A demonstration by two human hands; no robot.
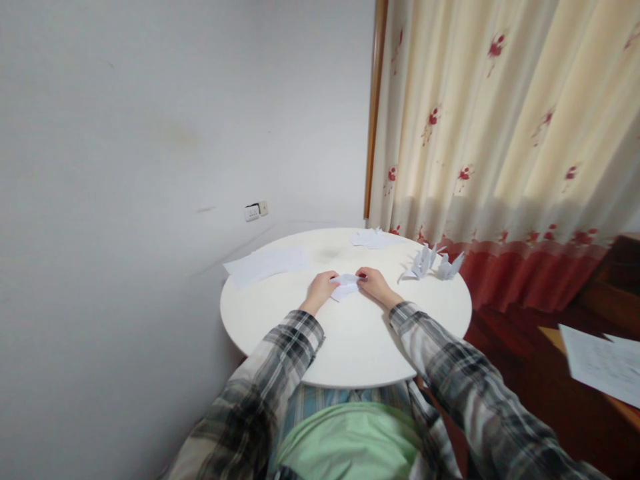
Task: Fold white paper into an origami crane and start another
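A small piece of folded white paper (345, 288) is held between my two hands over the middle of the round table. My left hand (323, 290) pinches its left end, with the fingers closed on it. At the opposite end, my right hand (375, 284) grips the paper's right edge between thumb and fingers. The folds in the paper are too small to make out fully. To the right of my right hand stand several folded paper cranes (423, 263).
The white round table (350, 353) stands close to a wall with a socket (253, 212). White paper sheets (270, 261) lie at its left, and more folded paper (369, 238) at the far edge. A curtain (480, 153) hangs behind. Written sheets (603, 357) lie at the lower right.
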